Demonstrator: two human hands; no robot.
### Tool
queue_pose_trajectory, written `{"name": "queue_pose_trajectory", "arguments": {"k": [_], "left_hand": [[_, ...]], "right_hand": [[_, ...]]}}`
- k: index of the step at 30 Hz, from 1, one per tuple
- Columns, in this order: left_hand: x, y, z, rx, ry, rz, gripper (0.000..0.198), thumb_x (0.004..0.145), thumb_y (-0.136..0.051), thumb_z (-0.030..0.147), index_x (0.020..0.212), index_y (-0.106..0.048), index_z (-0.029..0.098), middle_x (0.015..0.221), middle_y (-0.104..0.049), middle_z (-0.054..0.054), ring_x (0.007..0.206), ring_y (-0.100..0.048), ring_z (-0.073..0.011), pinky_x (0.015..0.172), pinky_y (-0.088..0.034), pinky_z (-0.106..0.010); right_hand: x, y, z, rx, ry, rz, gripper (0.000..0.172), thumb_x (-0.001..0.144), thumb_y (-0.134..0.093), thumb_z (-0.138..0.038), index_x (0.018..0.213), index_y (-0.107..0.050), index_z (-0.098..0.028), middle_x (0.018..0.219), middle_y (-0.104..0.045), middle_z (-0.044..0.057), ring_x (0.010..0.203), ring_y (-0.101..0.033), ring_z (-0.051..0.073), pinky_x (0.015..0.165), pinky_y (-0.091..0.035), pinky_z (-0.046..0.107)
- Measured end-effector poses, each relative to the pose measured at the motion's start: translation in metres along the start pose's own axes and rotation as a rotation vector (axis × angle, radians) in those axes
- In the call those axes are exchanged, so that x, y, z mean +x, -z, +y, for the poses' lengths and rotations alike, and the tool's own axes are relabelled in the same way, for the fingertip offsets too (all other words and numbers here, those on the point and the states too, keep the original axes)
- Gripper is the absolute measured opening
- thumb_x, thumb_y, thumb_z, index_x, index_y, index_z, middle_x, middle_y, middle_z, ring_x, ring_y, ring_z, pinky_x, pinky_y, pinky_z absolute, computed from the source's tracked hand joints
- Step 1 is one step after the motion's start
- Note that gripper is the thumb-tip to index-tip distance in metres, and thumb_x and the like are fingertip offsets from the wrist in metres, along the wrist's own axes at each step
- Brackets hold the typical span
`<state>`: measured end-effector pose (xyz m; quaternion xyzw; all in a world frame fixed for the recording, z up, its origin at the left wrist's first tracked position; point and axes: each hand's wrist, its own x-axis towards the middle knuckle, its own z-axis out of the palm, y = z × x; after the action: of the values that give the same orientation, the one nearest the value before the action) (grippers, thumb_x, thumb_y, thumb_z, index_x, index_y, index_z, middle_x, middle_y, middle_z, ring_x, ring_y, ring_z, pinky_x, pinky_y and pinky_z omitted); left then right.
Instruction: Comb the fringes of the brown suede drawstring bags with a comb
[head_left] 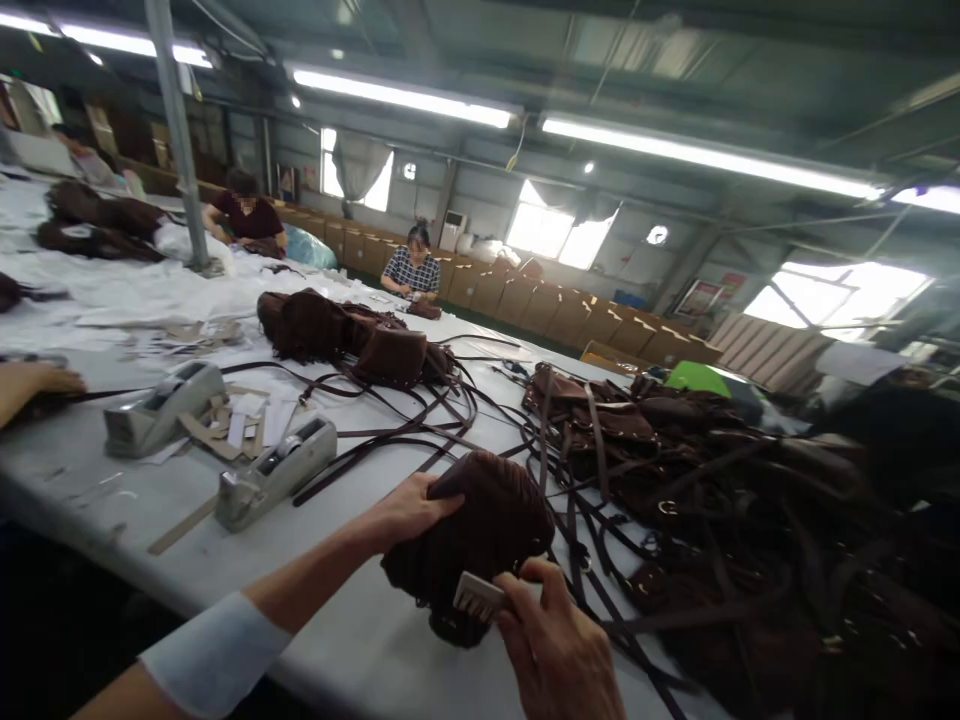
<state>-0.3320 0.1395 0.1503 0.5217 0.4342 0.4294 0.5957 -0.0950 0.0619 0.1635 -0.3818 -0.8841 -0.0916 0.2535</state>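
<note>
My left hand grips the upper edge of a dark brown fringed bag that rests on the grey table. My right hand is closed round a small pale comb, whose teeth press against the bag's fringe at its lower side. Brown straps trail from the bag across the table.
Two grey tape dispensers sit to the left among paper scraps. A heap of brown bags fills the right; another pile lies further back. Another person's hand rests at the left edge. Two people work at the far end.
</note>
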Motion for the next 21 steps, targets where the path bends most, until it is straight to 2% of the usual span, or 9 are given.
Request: {"name": "queue_pose_trajectory", "arguments": {"k": [2,4,7,10,15,17,19,21], "left_hand": [[-0.003,-0.008,0.017,-0.068,0.054,-0.020,0.036,0.073,-0.071,0.047,0.074,-0.062,0.013,0.067,-0.062,-0.002,0.058,-0.053,-0.0146,0.057,-0.041,-0.024],[-0.009,-0.016,0.034,-0.097,0.085,-0.054,0.035,0.071,-0.074,0.047,0.073,-0.063,0.013,0.066,-0.062,-0.002,0.056,-0.054,-0.0146,0.056,-0.041,-0.024],[-0.017,-0.025,0.061,-0.075,0.093,-0.105,0.034,0.068,-0.078,0.044,0.070,-0.064,0.013,0.061,-0.060,0.000,0.052,-0.050,-0.0124,0.050,-0.038,-0.022],[-0.022,-0.030,0.079,-0.103,0.102,-0.114,0.036,0.062,-0.083,0.043,0.068,-0.064,0.013,0.058,-0.058,0.001,0.050,-0.049,-0.0113,0.048,-0.037,-0.022],[-0.028,-0.034,0.081,-0.107,0.105,-0.078,0.039,0.061,-0.085,0.041,0.066,-0.063,0.010,0.054,-0.059,-0.001,0.047,-0.050,-0.0111,0.046,-0.038,-0.022],[-0.029,-0.036,0.080,-0.153,0.111,-0.042,0.036,0.063,-0.084,0.039,0.066,-0.062,0.010,0.055,-0.061,-0.002,0.046,-0.051,-0.0118,0.046,-0.040,-0.022],[-0.030,-0.038,0.081,-0.242,0.120,0.013,0.031,0.067,-0.082,0.034,0.068,-0.063,0.010,0.058,-0.063,-0.004,0.047,-0.055,-0.0138,0.048,-0.044,-0.024],[-0.030,-0.039,0.083,-0.338,0.117,0.049,0.025,0.071,-0.079,0.029,0.071,-0.063,0.010,0.061,-0.065,-0.006,0.050,-0.058,-0.0159,0.050,-0.048,-0.027]], "right_hand": [[0.022,0.022,0.001,0.039,0.107,0.038,0.026,0.099,-0.036,-0.023,0.116,-0.056,-0.019,0.091,-0.061,0.005,0.065,-0.059,0.014,0.060,-0.045,0.026],[0.042,0.032,0.004,0.018,0.248,0.065,0.027,0.099,-0.038,-0.021,0.119,-0.056,-0.019,0.078,-0.060,0.001,0.065,-0.054,0.014,0.061,-0.041,0.027],[0.064,0.033,0.009,-0.085,0.391,0.070,0.031,0.098,-0.039,-0.016,0.122,-0.057,-0.021,0.073,-0.058,0.000,0.063,-0.047,0.015,0.060,-0.035,0.029],[0.072,0.031,0.012,-0.134,0.397,0.049,0.035,0.095,-0.040,-0.012,0.122,-0.059,-0.021,0.074,-0.056,0.001,0.066,-0.047,0.016,0.063,-0.034,0.030],[0.052,0.036,0.004,-0.102,0.362,0.038,0.037,0.091,-0.042,-0.011,0.123,-0.059,-0.019,0.072,-0.056,0.002,0.062,-0.046,0.016,0.058,-0.031,0.030],[0.037,0.035,0.000,-0.094,0.357,-0.019,0.040,0.086,-0.047,-0.011,0.123,-0.058,-0.020,0.072,-0.058,0.002,0.062,-0.048,0.016,0.057,-0.031,0.030],[0.018,0.027,-0.005,-0.096,0.334,-0.077,0.047,0.078,-0.052,-0.009,0.123,-0.058,-0.023,0.074,-0.061,0.001,0.064,-0.052,0.016,0.058,-0.033,0.029],[-0.002,0.012,-0.010,-0.092,0.299,-0.067,0.056,0.071,-0.053,-0.006,0.124,-0.057,-0.024,0.075,-0.063,0.001,0.067,-0.057,0.017,0.060,-0.037,0.028]]}}
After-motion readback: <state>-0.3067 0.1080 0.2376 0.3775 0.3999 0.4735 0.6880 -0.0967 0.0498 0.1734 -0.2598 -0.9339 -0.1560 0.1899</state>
